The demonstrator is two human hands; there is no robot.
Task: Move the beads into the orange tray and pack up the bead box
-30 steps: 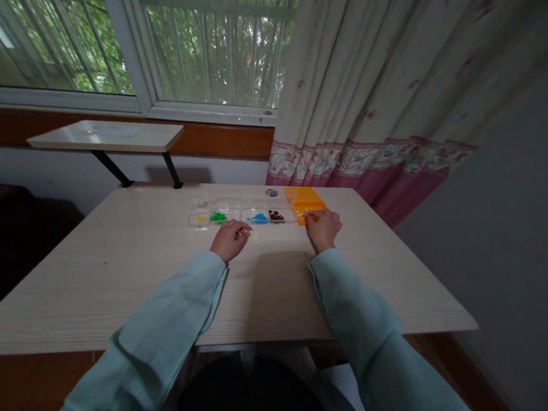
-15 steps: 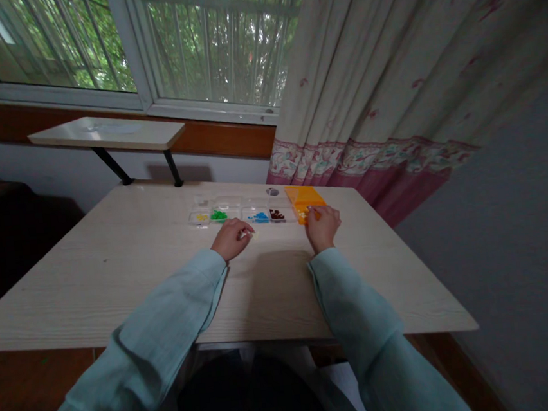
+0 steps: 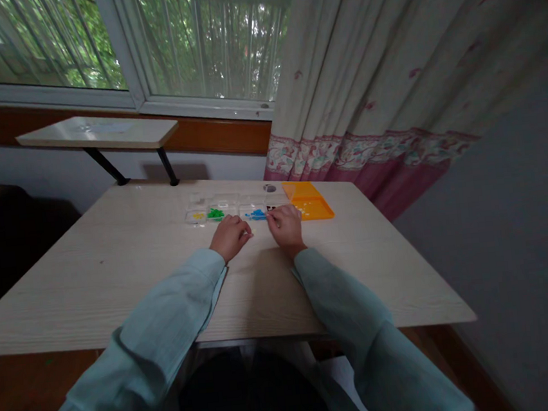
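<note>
Both hands rest on the pale tabletop (image 3: pixel 116 272) just in front of a clear compartment box (image 3: pixel 228 208), close enough to pick from it with small finger moves. The left hand (image 3: pixel 230 237) lies curled, its grip pinched nearly shut on something too small to tell. The right hand (image 3: pixel 286 226) sits at the box's dark-bead end, fingertips together (whether they hold a bead, I cannot tell). The orange tray (image 3: pixel 308 200) lies just beside it, within easy reach.
</note>
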